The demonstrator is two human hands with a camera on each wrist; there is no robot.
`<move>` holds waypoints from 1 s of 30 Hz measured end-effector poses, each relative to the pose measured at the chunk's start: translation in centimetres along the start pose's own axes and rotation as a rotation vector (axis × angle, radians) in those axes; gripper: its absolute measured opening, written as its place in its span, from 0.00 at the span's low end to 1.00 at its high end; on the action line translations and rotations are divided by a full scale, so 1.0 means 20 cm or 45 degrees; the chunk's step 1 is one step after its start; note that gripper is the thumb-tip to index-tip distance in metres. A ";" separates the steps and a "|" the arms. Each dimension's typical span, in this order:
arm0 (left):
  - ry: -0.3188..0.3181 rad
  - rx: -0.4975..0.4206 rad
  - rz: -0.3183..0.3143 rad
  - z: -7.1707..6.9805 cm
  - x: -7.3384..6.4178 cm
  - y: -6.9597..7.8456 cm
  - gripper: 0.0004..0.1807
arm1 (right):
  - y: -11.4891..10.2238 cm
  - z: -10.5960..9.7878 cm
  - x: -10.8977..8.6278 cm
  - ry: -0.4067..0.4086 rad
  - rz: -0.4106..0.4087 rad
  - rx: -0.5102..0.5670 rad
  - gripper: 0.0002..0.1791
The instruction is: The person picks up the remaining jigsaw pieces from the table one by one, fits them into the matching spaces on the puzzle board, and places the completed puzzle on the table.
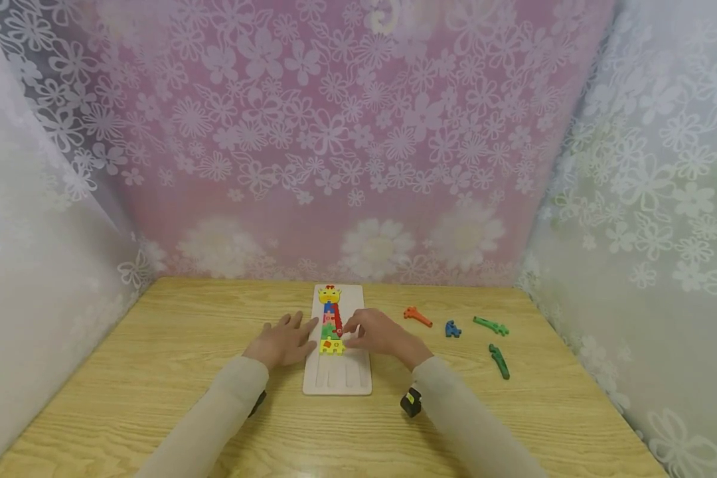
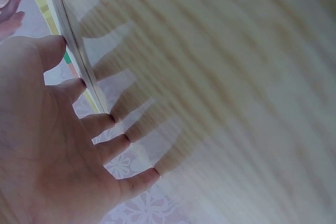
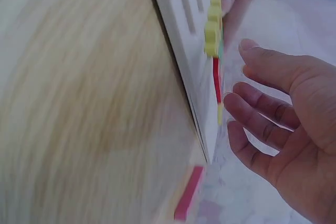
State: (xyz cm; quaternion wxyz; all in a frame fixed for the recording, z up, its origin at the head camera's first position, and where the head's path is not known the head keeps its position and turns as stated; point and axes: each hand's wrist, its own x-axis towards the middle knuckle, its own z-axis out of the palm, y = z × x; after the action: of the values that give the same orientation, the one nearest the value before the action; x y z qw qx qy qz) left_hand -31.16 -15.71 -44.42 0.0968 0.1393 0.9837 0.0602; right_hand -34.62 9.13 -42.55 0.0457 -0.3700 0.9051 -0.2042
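A pale puzzle board (image 1: pixel 338 384) lies lengthwise on the table, its near part showing bare grooves. In its upper part sits a giraffe puzzle: a yellow head (image 1: pixel 329 296), colored neck pieces, a long red strip (image 1: pixel 338 320) and a yellow block (image 1: pixel 332 347). My left hand (image 1: pixel 282 342) rests on the table at the board's left edge; in the left wrist view its spread fingers (image 2: pixel 100 125) have tips against the tabletop, thumb by the board. My right hand (image 1: pixel 382 332) hovers at the red strip's lower end, loosely bent fingers (image 3: pixel 257 116) apart, holding nothing visible.
On the table's right lie loose pieces: an orange one (image 1: pixel 418 317), a small blue one (image 1: pixel 452 328), a light green one (image 1: pixel 491 325) and a dark green one (image 1: pixel 499 362). Flowered curtains (image 1: pixel 358 166) enclose the wooden table (image 1: pixel 173 358) at the back and sides.
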 end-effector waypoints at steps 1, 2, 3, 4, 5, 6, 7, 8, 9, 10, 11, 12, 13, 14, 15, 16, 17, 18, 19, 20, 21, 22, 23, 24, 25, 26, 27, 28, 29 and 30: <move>0.001 -0.002 0.002 0.00 0.00 0.00 0.35 | 0.01 -0.01 -0.01 0.006 0.007 0.002 0.12; 0.002 -0.005 0.006 0.00 0.00 0.00 0.35 | 0.02 -0.03 -0.03 0.016 0.006 -0.003 0.12; 0.002 -0.005 0.010 0.00 0.00 0.00 0.35 | 0.03 -0.04 -0.04 0.025 0.003 -0.006 0.12; 0.002 -0.004 0.015 0.00 -0.01 0.00 0.35 | 0.05 -0.05 -0.05 0.033 0.009 -0.007 0.13; 0.001 -0.005 0.018 -0.01 -0.01 0.00 0.35 | 0.07 -0.06 -0.06 0.042 0.014 -0.015 0.13; -0.001 -0.008 0.020 -0.01 -0.01 0.00 0.35 | 0.08 -0.07 -0.08 0.052 0.013 -0.016 0.13; -0.001 -0.009 0.022 -0.01 -0.01 0.00 0.35 | 0.11 -0.07 -0.09 0.063 0.011 -0.029 0.13; -0.002 -0.009 0.024 -0.01 -0.01 0.00 0.35 | 0.13 -0.08 -0.10 0.074 -0.001 -0.042 0.13; -0.003 -0.008 0.023 -0.01 -0.01 0.00 0.35 | 0.15 -0.09 -0.11 0.081 -0.002 -0.041 0.13; -0.003 -0.010 0.021 0.00 -0.01 0.00 0.35 | 0.17 -0.09 -0.13 0.094 0.003 -0.041 0.14; 0.000 -0.012 0.020 0.00 -0.01 0.00 0.35 | 0.19 -0.10 -0.14 0.109 0.001 -0.042 0.13; -0.001 -0.014 0.017 0.00 -0.01 0.00 0.35 | 0.20 -0.11 -0.16 0.120 -0.005 -0.044 0.12; 0.000 -0.014 0.014 0.00 -0.01 0.00 0.35 | 0.22 -0.12 -0.17 0.130 -0.001 -0.050 0.12; 0.001 -0.015 0.012 0.00 -0.01 0.00 0.35 | 0.24 -0.13 -0.19 0.137 0.010 -0.051 0.13; 0.000 -0.015 0.010 0.00 0.00 0.00 0.35 | 0.25 -0.14 -0.21 0.143 0.020 -0.049 0.13; 0.001 -0.015 0.008 0.01 0.00 0.00 0.35 | 0.27 -0.15 -0.23 0.149 0.025 -0.057 0.13; 0.000 -0.015 0.007 0.01 0.00 0.00 0.35 | 0.28 -0.16 -0.25 0.151 0.031 -0.067 0.14; 0.000 -0.014 0.006 0.01 0.00 -0.01 0.35 | 0.30 -0.17 -0.27 0.152 0.038 -0.071 0.15; 0.000 -0.011 0.007 0.01 0.01 -0.01 0.35 | 0.32 -0.18 -0.28 0.155 0.046 -0.075 0.16; 0.001 -0.009 0.007 0.01 0.01 -0.01 0.35 | 0.34 -0.18 -0.30 0.157 0.053 -0.080 0.16; 0.000 -0.006 0.007 0.02 0.01 -0.01 0.35 | 0.35 -0.19 -0.32 0.159 0.045 -0.090 0.15; 0.002 -0.004 0.007 0.02 0.01 -0.01 0.35 | 0.37 -0.20 -0.33 0.165 0.047 -0.098 0.16; 0.002 -0.003 0.007 0.02 0.02 -0.01 0.35 | 0.39 -0.20 -0.34 0.171 0.050 -0.101 0.16; 0.003 -0.003 0.007 0.02 0.02 -0.01 0.35 | 0.41 -0.21 -0.35 0.175 0.055 -0.098 0.16; 0.002 -0.002 0.005 0.02 0.01 -0.01 0.35 | 0.42 -0.22 -0.37 0.177 0.063 -0.097 0.16; 0.003 -0.003 0.004 0.02 0.01 -0.01 0.35 | 0.43 -0.22 -0.38 0.178 0.067 -0.100 0.16; 0.004 -0.006 0.003 0.02 0.01 -0.01 0.35 | 0.44 -0.23 -0.39 0.180 0.069 -0.101 0.16; 0.004 -0.008 0.002 0.02 0.01 -0.01 0.35 | 0.45 -0.24 -0.40 0.183 0.079 -0.099 0.16; 0.003 -0.011 0.000 0.01 0.01 -0.01 0.35 | 0.46 -0.24 -0.41 0.184 0.081 -0.099 0.16; 0.004 -0.011 0.001 0.01 0.01 -0.01 0.35 | 0.47 -0.25 -0.42 0.186 0.083 -0.099 0.16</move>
State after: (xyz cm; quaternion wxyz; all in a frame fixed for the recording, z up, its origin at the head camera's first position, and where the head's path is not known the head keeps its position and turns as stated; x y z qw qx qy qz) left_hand -31.28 -15.80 -44.69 0.0958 0.1390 0.9835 0.0649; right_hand -35.85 22.72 -42.42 -0.0282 -0.3258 0.9249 -0.1937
